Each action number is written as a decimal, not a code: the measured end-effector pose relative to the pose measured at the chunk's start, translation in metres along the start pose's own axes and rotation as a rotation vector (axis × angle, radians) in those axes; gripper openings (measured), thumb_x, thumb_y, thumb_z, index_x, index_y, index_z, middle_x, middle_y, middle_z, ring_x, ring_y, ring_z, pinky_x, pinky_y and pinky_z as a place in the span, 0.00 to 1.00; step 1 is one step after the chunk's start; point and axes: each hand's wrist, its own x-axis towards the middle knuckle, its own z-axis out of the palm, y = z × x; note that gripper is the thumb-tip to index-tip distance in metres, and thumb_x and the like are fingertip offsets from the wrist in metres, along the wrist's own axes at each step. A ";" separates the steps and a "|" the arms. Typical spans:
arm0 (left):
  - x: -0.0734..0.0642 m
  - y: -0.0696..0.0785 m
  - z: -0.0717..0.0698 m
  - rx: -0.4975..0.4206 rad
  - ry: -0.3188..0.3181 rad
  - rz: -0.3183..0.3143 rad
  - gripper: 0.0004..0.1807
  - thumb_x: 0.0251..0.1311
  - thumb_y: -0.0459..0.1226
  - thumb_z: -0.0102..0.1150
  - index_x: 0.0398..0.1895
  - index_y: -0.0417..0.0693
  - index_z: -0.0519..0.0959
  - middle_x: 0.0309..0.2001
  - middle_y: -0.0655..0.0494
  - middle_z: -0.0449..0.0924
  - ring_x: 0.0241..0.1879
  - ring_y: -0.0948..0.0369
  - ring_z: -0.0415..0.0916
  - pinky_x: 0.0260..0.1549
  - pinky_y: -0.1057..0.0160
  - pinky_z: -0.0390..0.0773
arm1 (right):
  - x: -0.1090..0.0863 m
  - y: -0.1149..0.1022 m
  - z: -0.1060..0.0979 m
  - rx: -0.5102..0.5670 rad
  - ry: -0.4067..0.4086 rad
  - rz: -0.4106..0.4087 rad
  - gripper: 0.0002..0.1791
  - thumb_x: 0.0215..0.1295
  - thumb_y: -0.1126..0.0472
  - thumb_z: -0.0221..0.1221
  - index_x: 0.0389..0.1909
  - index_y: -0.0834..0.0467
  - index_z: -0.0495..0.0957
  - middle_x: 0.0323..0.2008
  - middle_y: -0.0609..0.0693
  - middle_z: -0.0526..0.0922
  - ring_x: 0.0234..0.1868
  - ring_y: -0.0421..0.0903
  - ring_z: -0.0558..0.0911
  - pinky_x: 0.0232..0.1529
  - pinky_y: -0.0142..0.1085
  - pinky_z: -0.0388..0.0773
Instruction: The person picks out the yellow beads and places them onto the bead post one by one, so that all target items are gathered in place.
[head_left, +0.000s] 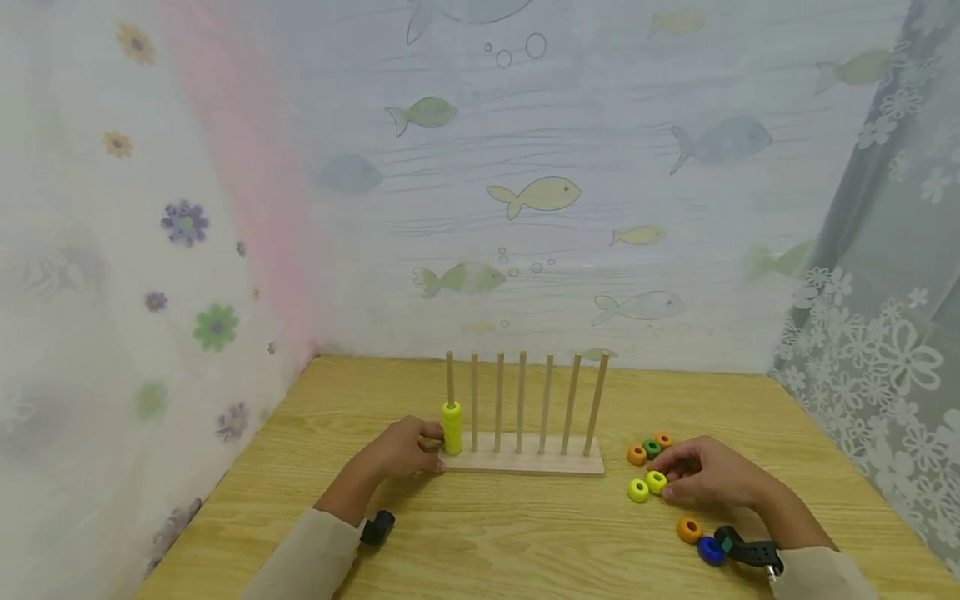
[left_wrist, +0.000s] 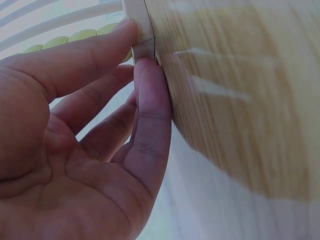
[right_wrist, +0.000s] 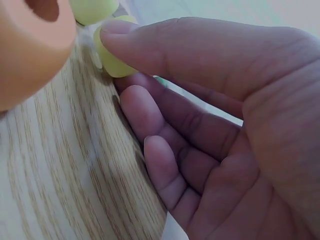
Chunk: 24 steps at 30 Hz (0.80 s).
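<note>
A wooden peg stand with several upright rods stands on the table, its pale base (head_left: 521, 464) lying flat. Yellow beads (head_left: 452, 429) are stacked on its leftmost rod. My left hand (head_left: 408, 448) grips the left end of that base; the left wrist view shows the thumb (left_wrist: 95, 55) on the wood and a fingertip at its end. To the right of the stand, my right hand (head_left: 712, 473) pinches a yellow bead (head_left: 654, 488) between thumb and fingers, low over the table. Another yellow bead (head_left: 637, 497) lies just left of it.
Beyond the right hand lie a near orange bead (head_left: 635, 461), a green bead (head_left: 651, 454) and a farther orange bead (head_left: 665, 444). Closer to me are one more orange bead (head_left: 688, 538) and a blue bead (head_left: 708, 558), beside the black wrist camera (head_left: 746, 550). Patterned curtains surround the table.
</note>
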 end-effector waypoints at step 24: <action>0.002 -0.001 0.000 -0.024 -0.005 0.019 0.30 0.58 0.33 0.76 0.66 0.42 0.80 0.67 0.39 0.77 0.61 0.40 0.79 0.39 0.54 0.87 | -0.001 -0.017 -0.006 -0.189 0.225 -0.049 0.19 0.71 0.58 0.66 0.59 0.61 0.83 0.49 0.56 0.87 0.42 0.44 0.87 0.39 0.36 0.85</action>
